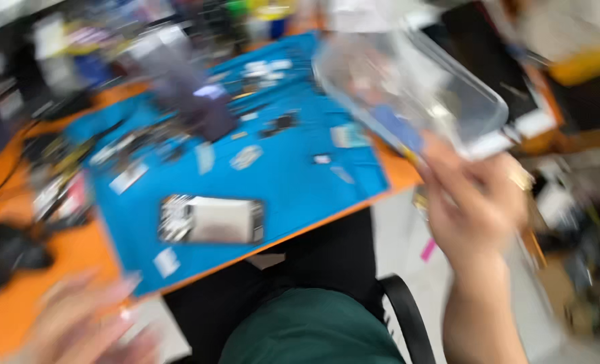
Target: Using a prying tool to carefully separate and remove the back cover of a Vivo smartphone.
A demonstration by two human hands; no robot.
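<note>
While my right hand (472, 202) pinches the clear plastic box (414, 87) by its lower rim | light, stiff, slippery, likely brittle | left hand (87, 323) spread, empty, near the desk (17, 317)

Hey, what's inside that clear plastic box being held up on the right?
The clear plastic box in the right hand shows a blurred blue shape near its lower edge. Motion blur hides what it is, and the hand covers the nearest corner.
</note>
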